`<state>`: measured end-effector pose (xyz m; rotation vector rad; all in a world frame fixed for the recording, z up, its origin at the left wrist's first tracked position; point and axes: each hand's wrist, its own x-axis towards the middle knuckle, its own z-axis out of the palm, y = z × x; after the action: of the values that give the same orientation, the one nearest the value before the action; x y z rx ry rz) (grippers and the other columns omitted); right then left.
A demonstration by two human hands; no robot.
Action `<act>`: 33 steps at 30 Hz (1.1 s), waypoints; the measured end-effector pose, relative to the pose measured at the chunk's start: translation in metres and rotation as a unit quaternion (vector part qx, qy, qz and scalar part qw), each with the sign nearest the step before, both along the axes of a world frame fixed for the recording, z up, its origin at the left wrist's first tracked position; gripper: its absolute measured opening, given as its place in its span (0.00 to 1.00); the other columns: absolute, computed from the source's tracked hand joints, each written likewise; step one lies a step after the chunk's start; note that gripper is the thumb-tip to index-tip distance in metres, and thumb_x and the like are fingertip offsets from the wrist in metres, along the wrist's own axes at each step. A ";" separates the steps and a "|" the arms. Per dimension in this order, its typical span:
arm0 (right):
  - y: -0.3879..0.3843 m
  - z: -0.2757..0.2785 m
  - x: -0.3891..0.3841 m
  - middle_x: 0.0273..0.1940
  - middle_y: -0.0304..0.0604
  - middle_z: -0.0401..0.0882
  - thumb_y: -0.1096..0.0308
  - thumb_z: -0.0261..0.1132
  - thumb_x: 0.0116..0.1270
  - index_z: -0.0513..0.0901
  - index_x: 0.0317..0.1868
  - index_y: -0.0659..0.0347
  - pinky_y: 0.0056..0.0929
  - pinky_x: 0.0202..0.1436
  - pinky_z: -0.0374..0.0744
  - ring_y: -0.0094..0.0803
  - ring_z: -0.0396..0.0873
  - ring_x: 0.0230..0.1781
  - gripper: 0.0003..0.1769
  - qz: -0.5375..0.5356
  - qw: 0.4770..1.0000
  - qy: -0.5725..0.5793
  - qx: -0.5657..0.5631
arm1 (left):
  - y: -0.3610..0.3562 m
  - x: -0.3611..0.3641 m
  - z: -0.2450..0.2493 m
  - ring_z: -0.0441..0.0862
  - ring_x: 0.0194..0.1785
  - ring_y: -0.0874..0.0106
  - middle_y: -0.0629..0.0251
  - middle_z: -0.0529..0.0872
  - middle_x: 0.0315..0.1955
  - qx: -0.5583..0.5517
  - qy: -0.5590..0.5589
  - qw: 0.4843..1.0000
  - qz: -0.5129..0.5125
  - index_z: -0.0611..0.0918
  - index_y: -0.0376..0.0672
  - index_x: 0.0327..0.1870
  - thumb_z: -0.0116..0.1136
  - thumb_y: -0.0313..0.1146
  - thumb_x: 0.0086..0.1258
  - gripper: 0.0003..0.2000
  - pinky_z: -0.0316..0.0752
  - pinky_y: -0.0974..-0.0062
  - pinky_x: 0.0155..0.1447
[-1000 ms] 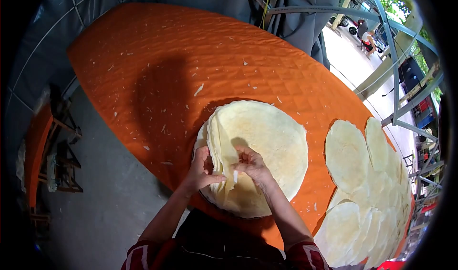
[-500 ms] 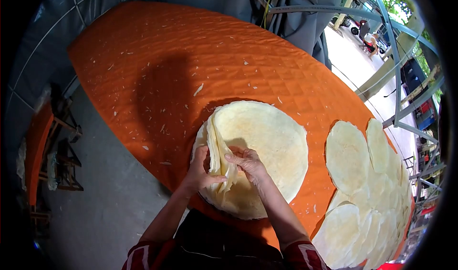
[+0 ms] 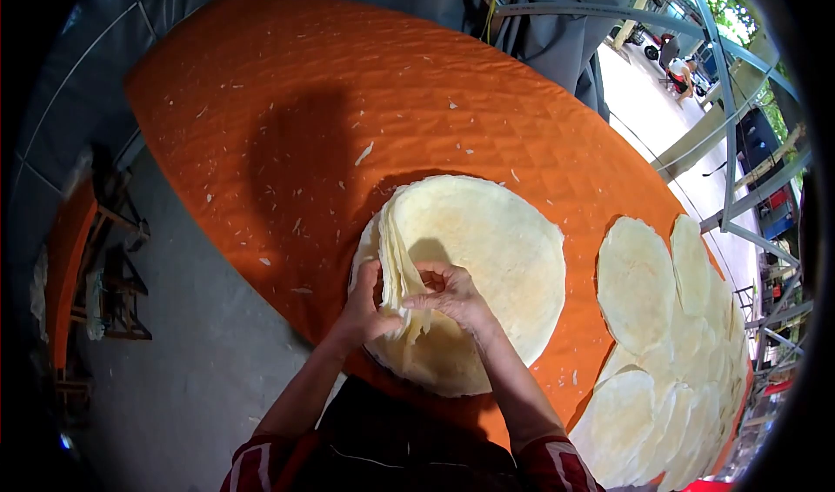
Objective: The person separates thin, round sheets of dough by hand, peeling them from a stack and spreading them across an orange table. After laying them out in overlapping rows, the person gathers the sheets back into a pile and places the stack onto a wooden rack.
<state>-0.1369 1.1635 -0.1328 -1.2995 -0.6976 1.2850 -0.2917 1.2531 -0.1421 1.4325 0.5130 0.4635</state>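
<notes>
A stack of thin, pale round flatbreads (image 3: pixel 496 257) lies on the orange cloth in front of me. Along its left side several edges (image 3: pixel 393 240) are lifted and bunched into upright folds. My left hand (image 3: pixel 361 314) holds these folds from the left, fingers behind them and thumb in front. From the right, my right hand (image 3: pixel 448 296) pinches the front layer, thumb and fingers closed on its edge. A torn, ragged flap (image 3: pixel 416 327) hangs below the fingertips. How many layers each hand holds cannot be made out.
More flatbreads (image 3: pixel 635 287) overlap at the right of the orange cloth (image 3: pixel 452 144), which is sprinkled with pale flakes. Grey sheeting and metal poles (image 3: pixel 600 11) stand behind. Wooden stools (image 3: pixel 122 292) are at the left on the grey floor. A person (image 3: pixel 681 79) sits far off outside.
My right thumb and fingers have drawn together and shifted slightly left on the front flatbread's edge. My left hand keeps its hold, its thumb pulled back a little.
</notes>
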 end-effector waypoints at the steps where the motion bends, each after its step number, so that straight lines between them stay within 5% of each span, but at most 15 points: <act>1: -0.001 -0.001 0.000 0.41 0.43 0.77 0.77 0.71 0.44 0.72 0.50 0.68 0.23 0.44 0.74 0.27 0.75 0.40 0.29 0.002 1.000 -0.007 0.008 | 0.000 0.000 -0.001 0.62 0.57 0.67 0.57 0.65 0.52 -0.009 -0.001 1.000 0.002 0.55 0.36 0.57 0.59 0.24 0.39 0.39 0.52 0.73 0.63; 3: -0.002 -0.002 -0.001 0.38 0.46 0.78 0.76 0.69 0.43 0.72 0.49 0.69 0.24 0.39 0.75 0.28 0.76 0.36 0.29 0.007 0.999 -0.022 0.023 | 0.000 0.000 -0.003 0.62 0.57 0.67 0.56 0.65 0.52 0.013 -0.002 1.000 -0.002 0.55 0.36 0.58 0.59 0.24 0.39 0.39 0.53 0.72 0.63; 6: -0.001 0.017 -0.015 0.35 0.48 0.77 0.75 0.65 0.40 0.74 0.44 0.68 0.25 0.39 0.75 0.32 0.76 0.33 0.24 0.049 0.956 -0.289 -0.014 | -0.006 0.001 0.007 0.62 0.57 0.66 0.54 0.65 0.52 0.083 0.024 0.996 -0.001 0.54 0.35 0.58 0.58 0.23 0.39 0.39 0.55 0.71 0.62; 11: -0.010 -0.037 -0.014 0.25 0.43 0.75 0.77 0.59 0.46 0.74 0.34 0.68 0.25 0.32 0.74 0.33 0.75 0.26 0.12 -0.081 0.961 -0.263 0.023 | -0.010 0.003 -0.009 0.64 0.56 0.63 0.52 0.66 0.51 0.116 0.061 0.991 0.041 0.54 0.35 0.58 0.62 0.25 0.40 0.40 0.58 0.70 0.60; 14: -0.019 -0.005 0.008 0.21 0.35 0.77 0.81 0.58 0.53 0.77 0.40 0.68 0.20 0.24 0.73 0.23 0.72 0.18 0.12 -0.170 0.979 -0.109 -0.019 | -0.003 -0.007 -0.010 0.66 0.54 0.62 0.52 0.68 0.50 0.039 0.079 0.992 0.091 0.56 0.34 0.57 0.67 0.32 0.42 0.40 0.62 0.68 0.58; 17: -0.014 -0.007 -0.012 0.24 0.39 0.79 0.79 0.59 0.53 0.78 0.36 0.69 0.23 0.30 0.75 0.22 0.74 0.23 0.09 -0.009 0.934 -0.351 -0.063 | -0.006 0.004 0.028 0.69 0.51 0.66 0.55 0.72 0.46 0.034 0.135 0.983 0.122 0.61 0.33 0.54 0.64 0.30 0.44 0.34 0.65 0.69 0.54; 18: -0.009 -0.006 -0.018 0.25 0.40 0.79 0.79 0.60 0.53 0.78 0.36 0.69 0.24 0.32 0.75 0.22 0.75 0.25 0.09 0.056 0.891 -0.441 -0.088 | 0.004 0.006 -0.020 0.72 0.47 0.66 0.55 0.75 0.43 0.143 0.070 0.976 0.151 0.67 0.32 0.50 0.62 0.32 0.48 0.27 0.68 0.68 0.49; 19: 0.001 -0.003 -0.021 0.27 0.41 0.80 0.79 0.60 0.52 0.78 0.36 0.71 0.25 0.35 0.75 0.23 0.76 0.28 0.09 0.145 0.820 -0.534 -0.148 | 0.011 0.009 -0.011 0.75 0.43 0.67 0.55 0.76 0.41 0.089 0.130 0.978 0.136 0.70 0.31 0.47 0.56 0.30 0.54 0.20 0.71 0.69 0.46; 21: -0.001 0.000 0.001 0.29 0.41 0.79 0.80 0.60 0.50 0.78 0.32 0.70 0.27 0.41 0.74 0.28 0.77 0.32 0.07 -0.029 0.975 -0.202 -0.083 | 0.018 0.011 -0.023 0.77 0.41 0.69 0.57 0.79 0.40 -0.089 0.036 0.987 0.126 0.72 0.31 0.48 0.49 0.25 0.58 0.16 0.73 0.72 0.44; 23: -0.034 0.017 0.055 0.30 0.41 0.79 0.80 0.61 0.49 0.78 0.31 0.68 0.25 0.42 0.73 0.31 0.76 0.32 0.07 -0.172 0.983 0.043 -0.055 | 0.016 0.010 -0.001 0.75 0.45 0.66 0.56 0.76 0.45 -0.183 0.047 0.973 0.134 0.69 0.30 0.51 0.48 0.23 0.58 0.18 0.70 0.70 0.49; 26: -0.105 0.074 0.145 0.33 0.44 0.79 0.78 0.62 0.47 0.77 0.37 0.69 0.29 0.42 0.76 0.32 0.78 0.33 0.13 -0.226 0.965 0.111 -0.070 | 0.019 0.010 -0.006 0.74 0.44 0.66 0.55 0.75 0.44 -0.191 0.092 0.963 0.166 0.68 0.31 0.51 0.50 0.22 0.57 0.19 0.68 0.69 0.51; 28: -0.122 0.158 0.172 0.33 0.46 0.79 0.78 0.61 0.47 0.78 0.35 0.70 0.30 0.37 0.79 0.32 0.79 0.31 0.11 -0.234 0.966 -0.045 -0.098 | 0.019 0.013 -0.002 0.74 0.45 0.65 0.55 0.75 0.44 -0.177 0.099 0.966 0.160 0.68 0.31 0.52 0.51 0.23 0.56 0.21 0.68 0.69 0.50; 31: -0.119 0.210 0.253 0.31 0.45 0.78 0.74 0.61 0.49 0.79 0.33 0.68 0.27 0.34 0.77 0.29 0.77 0.30 0.09 -0.237 0.925 -0.287 -0.075 | 0.015 0.015 -0.003 0.74 0.45 0.65 0.55 0.75 0.44 -0.160 0.091 0.967 0.174 0.67 0.31 0.53 0.52 0.25 0.55 0.22 0.69 0.69 0.49; 33: -0.136 0.278 0.275 0.30 0.41 0.80 0.63 0.61 0.52 0.81 0.32 0.67 0.26 0.30 0.74 0.25 0.75 0.25 0.14 -0.267 0.847 -0.458 -0.029 | 0.015 0.014 -0.007 0.74 0.45 0.64 0.55 0.75 0.44 -0.154 0.093 0.967 0.180 0.67 0.32 0.54 0.52 0.26 0.55 0.23 0.69 0.69 0.49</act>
<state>0.1385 1.0279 0.1454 -1.9919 -0.8416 0.1690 -0.2775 1.2682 -0.1490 1.0891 0.9636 0.5139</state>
